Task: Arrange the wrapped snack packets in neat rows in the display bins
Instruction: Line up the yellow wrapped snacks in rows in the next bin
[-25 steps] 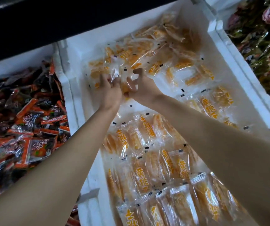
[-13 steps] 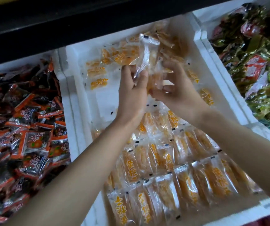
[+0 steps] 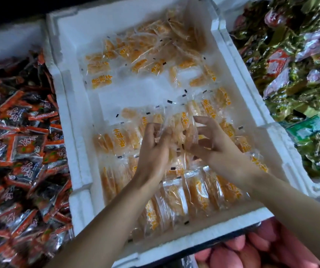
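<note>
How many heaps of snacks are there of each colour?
Orange snacks: 1
Red snacks: 1
Green snacks: 1
Pink snacks: 1
Total: 4

Just beyond the fingers (image 3: 203, 120) a bare strip of the bin floor (image 3: 136, 95) is found, where a hand can be lowered. Farther beyond, the way is closed by a loose heap of packets (image 3: 151, 49). Beneath and nearer than the fingers, the floor is covered by packed rows (image 3: 194, 192). Sideways, movement is limited by the foam walls (image 3: 72, 120).
</note>
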The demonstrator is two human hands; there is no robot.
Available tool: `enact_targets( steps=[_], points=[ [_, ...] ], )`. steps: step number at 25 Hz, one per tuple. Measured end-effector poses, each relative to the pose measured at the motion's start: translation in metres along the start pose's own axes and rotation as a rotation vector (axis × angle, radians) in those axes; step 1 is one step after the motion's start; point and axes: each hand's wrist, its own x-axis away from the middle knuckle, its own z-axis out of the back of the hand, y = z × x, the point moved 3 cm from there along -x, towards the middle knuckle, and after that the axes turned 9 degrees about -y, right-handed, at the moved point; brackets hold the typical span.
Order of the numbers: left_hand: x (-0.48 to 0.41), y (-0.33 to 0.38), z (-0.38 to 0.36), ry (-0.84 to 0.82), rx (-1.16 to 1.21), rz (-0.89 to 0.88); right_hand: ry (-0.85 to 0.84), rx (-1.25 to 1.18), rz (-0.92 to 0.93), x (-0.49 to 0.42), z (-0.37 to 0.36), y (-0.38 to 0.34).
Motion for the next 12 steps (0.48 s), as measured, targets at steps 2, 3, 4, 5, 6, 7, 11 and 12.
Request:
enact_targets(
  steps=[2, 3, 4, 5, 6, 7, 11, 12],
  points=[
    [0.007, 0.001, 0.002, 0.0, -0.046, -0.039, -0.01, -0.025, -0.096, 0.015, -0.001, 0.008],
    [0.011, 0.001, 0.003, -0.003, -0.098, -0.061, -0.016, -0.026, -0.149, 0.022, -0.003, 0.014],
    [0.014, 0.0, 0.003, -0.009, -0.15, -0.079, -0.023, -0.013, -0.189, 0.027, -0.005, 0.021],
    [0.017, -0.001, 0.004, -0.02, -0.191, -0.096, -0.02, 0.011, -0.209, 0.031, -0.006, 0.028],
    [0.02, -0.003, 0.004, -0.034, -0.215, -0.109, -0.014, 0.042, -0.211, 0.033, -0.007, 0.033],
    [0.022, -0.006, 0.004, -0.044, -0.227, -0.12, -0.008, 0.073, -0.203, 0.035, -0.006, 0.038],
    [0.028, -0.017, 0.003, -0.041, -0.282, -0.105, -0.027, 0.197, -0.145, 0.043, -0.005, 0.048],
    [0.03, -0.018, 0.002, -0.047, -0.285, -0.094, -0.033, 0.247, -0.125, 0.047, -0.007, 0.049]
  ],
)
